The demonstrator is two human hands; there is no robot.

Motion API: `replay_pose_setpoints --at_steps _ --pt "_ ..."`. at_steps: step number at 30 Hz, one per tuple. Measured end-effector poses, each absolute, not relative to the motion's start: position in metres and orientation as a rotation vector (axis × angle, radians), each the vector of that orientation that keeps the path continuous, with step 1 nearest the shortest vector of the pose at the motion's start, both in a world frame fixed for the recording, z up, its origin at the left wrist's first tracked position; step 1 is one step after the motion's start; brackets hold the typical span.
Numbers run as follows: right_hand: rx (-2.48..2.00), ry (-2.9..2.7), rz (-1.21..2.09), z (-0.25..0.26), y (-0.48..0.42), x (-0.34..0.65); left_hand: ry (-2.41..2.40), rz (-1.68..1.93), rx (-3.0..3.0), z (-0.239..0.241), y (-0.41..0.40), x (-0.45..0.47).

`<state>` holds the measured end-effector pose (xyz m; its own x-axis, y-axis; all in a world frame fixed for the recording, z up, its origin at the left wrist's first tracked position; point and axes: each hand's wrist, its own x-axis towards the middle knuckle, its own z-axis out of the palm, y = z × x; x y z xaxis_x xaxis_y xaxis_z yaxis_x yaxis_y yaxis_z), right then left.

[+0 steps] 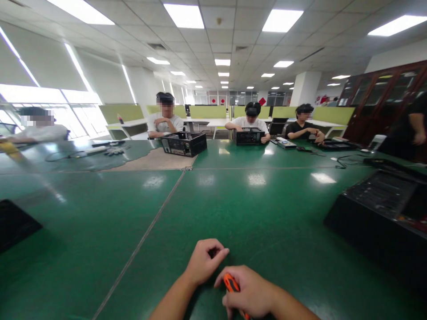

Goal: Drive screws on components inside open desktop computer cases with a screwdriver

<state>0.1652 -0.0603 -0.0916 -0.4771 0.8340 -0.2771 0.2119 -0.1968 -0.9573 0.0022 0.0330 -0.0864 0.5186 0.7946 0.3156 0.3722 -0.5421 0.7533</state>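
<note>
My left hand (207, 261) rests over the green tabletop (213, 204) near its front, fingers curled in and thumb close against the index finger. Whatever may be inside that curl is hidden. Just to the right and nearer to me, my right hand (248, 291) is closed around a tool with an orange-and-black handle (231, 282). Only the handle shows, with a bit of orange below the fingers, so its working end cannot be made out. The two hands are close together but apart.
An opened black computer case (373, 218) stands at the right. A dark box corner (16, 224) juts in at the left. Across the table, several people sit, with black computer cases (184, 144) before two of them. Cables and gloves (114, 151) lie at the far left.
</note>
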Motion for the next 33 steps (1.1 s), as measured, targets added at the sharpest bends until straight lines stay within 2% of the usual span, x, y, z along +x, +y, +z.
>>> replay_pose_setpoints --at_steps 5,10,11,14,19,22,26,29,33 --pt "-1.321 -1.836 1.462 -0.059 -0.083 0.187 0.956 1.077 2.053 -0.075 0.03 -0.002" --pt "-1.358 -1.924 1.227 -0.019 -0.095 0.289 0.939 1.105 1.969 -0.039 0.018 0.01" --pt "-1.377 -1.906 1.129 -0.015 -0.096 0.319 0.916 1.084 1.98 -0.027 0.015 0.016" --pt "-1.417 -1.752 0.355 -0.013 -0.098 0.409 0.77 1.02 2.189 0.014 0.016 0.041" --pt "-1.621 -1.655 -0.094 -0.039 -0.108 0.52 0.481 0.867 2.519 0.061 0.042 0.08" --pt "-1.827 -1.506 -0.342 -0.061 -0.124 0.562 0.393 0.781 2.559 0.056 0.055 0.086" --pt "-1.979 -1.471 -0.572 -0.079 -0.149 0.594 0.435 0.949 2.491 0.022 0.053 0.085" --pt "-1.971 -1.517 -0.567 -0.074 -0.162 0.595 0.556 1.132 2.397 0.002 0.04 0.087" --pt "-1.926 -1.653 -0.479 -0.044 -0.165 0.573 0.632 1.221 2.335 0.002 0.014 0.081"
